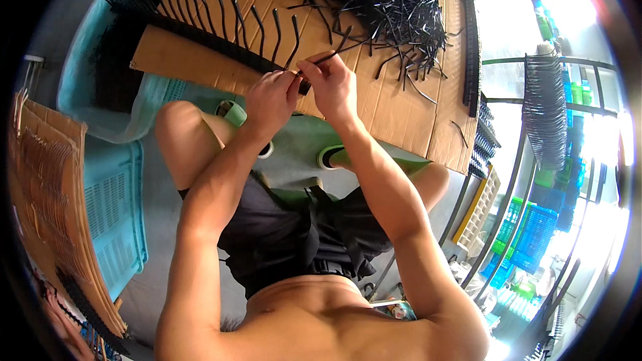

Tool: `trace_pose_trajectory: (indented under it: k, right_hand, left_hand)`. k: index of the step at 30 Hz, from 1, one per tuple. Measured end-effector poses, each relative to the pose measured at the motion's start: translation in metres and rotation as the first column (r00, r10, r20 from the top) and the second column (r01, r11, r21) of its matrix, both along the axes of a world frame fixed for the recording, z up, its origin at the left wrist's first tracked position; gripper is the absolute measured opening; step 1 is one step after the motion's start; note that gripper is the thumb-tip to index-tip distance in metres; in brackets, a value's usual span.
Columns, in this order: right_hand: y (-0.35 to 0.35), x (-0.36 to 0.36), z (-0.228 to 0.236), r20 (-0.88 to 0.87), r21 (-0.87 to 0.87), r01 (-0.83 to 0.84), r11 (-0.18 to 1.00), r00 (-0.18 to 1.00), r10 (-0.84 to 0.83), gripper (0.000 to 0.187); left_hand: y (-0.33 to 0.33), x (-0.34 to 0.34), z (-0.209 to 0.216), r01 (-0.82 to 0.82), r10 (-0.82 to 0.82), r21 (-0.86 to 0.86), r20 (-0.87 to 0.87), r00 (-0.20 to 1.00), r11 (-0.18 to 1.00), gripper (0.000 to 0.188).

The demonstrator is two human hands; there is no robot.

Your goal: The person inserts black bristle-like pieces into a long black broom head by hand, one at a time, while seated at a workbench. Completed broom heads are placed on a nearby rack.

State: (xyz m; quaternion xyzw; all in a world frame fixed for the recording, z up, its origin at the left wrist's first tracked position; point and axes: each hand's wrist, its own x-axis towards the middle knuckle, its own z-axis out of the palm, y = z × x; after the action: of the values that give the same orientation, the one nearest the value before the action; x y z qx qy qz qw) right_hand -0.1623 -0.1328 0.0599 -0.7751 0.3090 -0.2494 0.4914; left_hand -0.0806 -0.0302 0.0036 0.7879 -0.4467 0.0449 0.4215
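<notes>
A long black strip (pixel 212 41) with a row of thin, bent black sticks standing up from it lies along the near edge of a cardboard sheet (pixel 384 110). My left hand (pixel 271 99) is closed at the strip's right end, its fingers bent against it. Beside it, my right hand (pixel 332 88) pinches a thin bent black stick (pixel 338 52) between thumb and fingers. My fingertips almost meet there and partly hide the stick's lower end. Beyond my hands is a large, tangled pile of similar black sticks (pixel 394 7).
A light blue crate (pixel 115 207) stands at left, near stacked cardboard (pixel 50 187) holding rows of thin pieces. A translucent blue bin (pixel 79 87) is at far left. At right are a dark toothed strip (pixel 471 53), a metal rack (pixel 511 184) and blue baskets (pixel 535 234). My bare knees flank the workspace.
</notes>
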Motion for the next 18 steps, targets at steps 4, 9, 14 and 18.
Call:
trace_pose_trajectory:
  k: [4, 9, 14, 18]
  right_hand:
    - [0.004, -0.001, -0.013, 0.05, -0.002, 0.036, 0.999, 0.998, -0.036, 0.014]
    - [0.003, -0.002, 0.006, -0.046, -0.02, -0.106, 0.994, 0.993, 0.105, 0.015]
    - [-0.019, -0.002, -0.012, -0.043, -0.279, -0.241, 0.929, 0.97, 0.239, 0.015]
    - [-0.002, -0.005, -0.016, 0.032, -0.157, -0.152, 0.976, 0.987, 0.159, 0.012]
  left_hand:
    - [-0.001, -0.001, -0.006, -0.004, 0.006, -0.043, 0.038, 0.999, 0.999, 0.007]
    - [-0.002, -0.002, -0.009, -0.042, 0.049, -0.079, 0.095, 0.994, 0.996, 0.008]
    - [-0.005, -0.004, -0.006, -0.028, 0.032, -0.123, 0.028, 0.999, 0.992, 0.006]
    - [-0.002, -0.002, -0.007, -0.026, 0.028, -0.129, 0.013, 1.0, 0.991, 0.006]
